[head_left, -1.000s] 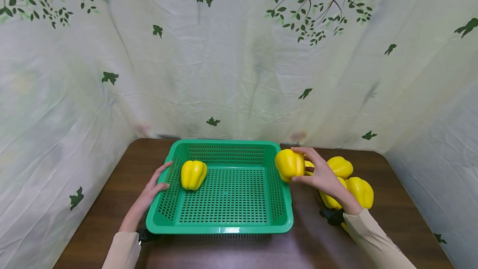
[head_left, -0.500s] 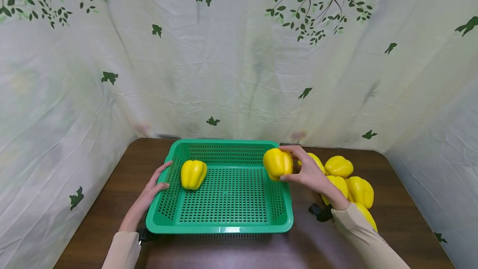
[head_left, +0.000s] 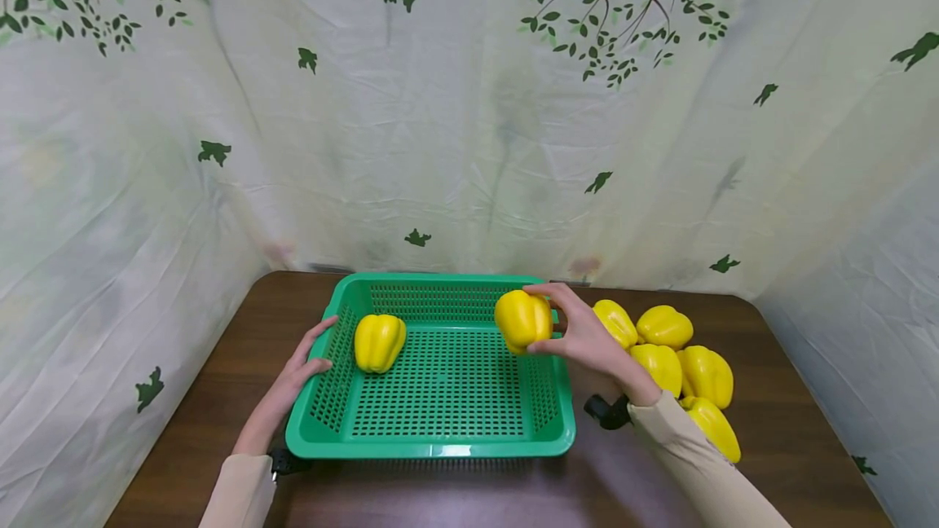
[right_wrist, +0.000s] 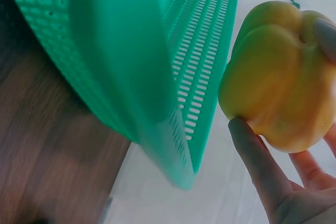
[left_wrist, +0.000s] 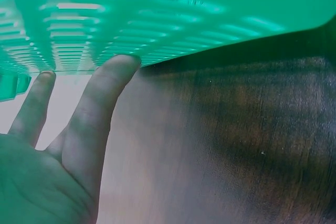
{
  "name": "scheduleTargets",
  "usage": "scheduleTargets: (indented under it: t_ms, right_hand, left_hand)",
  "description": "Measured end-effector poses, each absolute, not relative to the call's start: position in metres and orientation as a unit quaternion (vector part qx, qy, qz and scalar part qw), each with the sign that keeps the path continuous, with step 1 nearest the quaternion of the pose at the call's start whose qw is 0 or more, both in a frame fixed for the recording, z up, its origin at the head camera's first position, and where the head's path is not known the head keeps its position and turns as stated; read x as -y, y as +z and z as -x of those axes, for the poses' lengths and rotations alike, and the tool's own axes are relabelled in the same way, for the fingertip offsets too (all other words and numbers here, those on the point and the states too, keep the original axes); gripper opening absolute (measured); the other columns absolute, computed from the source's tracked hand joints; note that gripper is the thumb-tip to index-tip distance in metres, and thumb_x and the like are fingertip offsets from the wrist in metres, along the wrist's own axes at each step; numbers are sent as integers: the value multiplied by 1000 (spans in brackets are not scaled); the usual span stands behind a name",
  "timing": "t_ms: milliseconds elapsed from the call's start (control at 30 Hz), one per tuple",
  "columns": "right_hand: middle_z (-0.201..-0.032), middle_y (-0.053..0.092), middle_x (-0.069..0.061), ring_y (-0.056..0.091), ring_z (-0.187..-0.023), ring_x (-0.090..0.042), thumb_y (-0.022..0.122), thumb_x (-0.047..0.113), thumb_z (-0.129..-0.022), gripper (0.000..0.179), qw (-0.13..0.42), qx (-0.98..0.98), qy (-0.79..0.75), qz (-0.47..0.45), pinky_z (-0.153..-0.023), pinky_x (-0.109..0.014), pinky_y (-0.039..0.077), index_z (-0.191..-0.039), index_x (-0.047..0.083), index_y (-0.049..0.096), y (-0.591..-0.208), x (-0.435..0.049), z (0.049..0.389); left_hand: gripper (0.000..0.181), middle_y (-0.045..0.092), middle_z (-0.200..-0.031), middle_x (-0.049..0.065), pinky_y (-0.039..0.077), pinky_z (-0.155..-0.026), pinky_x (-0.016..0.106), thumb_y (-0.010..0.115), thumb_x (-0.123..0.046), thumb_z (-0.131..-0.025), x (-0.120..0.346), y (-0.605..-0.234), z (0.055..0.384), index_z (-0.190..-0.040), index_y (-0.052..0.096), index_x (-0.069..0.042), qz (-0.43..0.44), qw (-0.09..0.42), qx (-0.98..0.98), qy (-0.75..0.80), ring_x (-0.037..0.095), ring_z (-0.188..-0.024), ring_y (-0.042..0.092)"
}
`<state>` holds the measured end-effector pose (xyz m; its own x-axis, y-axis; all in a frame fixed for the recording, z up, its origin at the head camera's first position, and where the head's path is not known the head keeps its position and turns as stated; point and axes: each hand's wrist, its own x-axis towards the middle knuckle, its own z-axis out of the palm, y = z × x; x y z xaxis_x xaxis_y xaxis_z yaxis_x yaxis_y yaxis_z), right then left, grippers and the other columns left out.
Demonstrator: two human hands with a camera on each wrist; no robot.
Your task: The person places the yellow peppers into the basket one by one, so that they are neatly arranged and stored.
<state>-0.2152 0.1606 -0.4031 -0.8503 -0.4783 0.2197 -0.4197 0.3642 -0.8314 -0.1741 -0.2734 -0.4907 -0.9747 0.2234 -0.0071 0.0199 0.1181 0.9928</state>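
Peppers (head_left: 521,321) are yellow, the basket (head_left: 433,451) green, the cloth (head_left: 469,145) leaf-patterned.

On my feeds I am seeing soft, even head-view light, glare whitening the front rim of the basket (head_left: 451,451) and sheen paling the tabletop (head_left: 425,499), while the left wrist view is coming through hazy and green-tinted.

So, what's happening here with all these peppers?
A person's right hand holds up a yellow bell pepper at the right side of a green basket, while the left hand rests against the basket's left side. Another pepper lies inside, toward the left. Five more peppers sit grouped on the table, right of the basket.
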Motion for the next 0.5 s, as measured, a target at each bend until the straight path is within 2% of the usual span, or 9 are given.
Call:
scheduleTargets:
  t_ms: [233, 500]
  right_hand:
    - [-129, 46, -8, 51, -110, -31, 83, 12, -72, 74, 12, -839, -465, 282, -81, -41, 51, -137, 11, 47, -402, -150, 215]
    - [-133, 44, -10, 48, -112, -32, 82, 8, -73, 73, 22, -826, -481, 293, -81, -44, 51, -136, 9, 47, -402, -134, 217]
  left_hand:
    - [61, 8, -151, 25, 50, -82, 37, 38, -5, -97, 273, -491, 175, -152, 16, -21, -86, 74, -745, 657, 50, -120, 35]
    - [61, 5, -152, 23, 48, -86, 38, 37, -6, -97, 273, -490, 173, -152, 15, -21, -74, 84, -745, 657, 49, -124, 31]
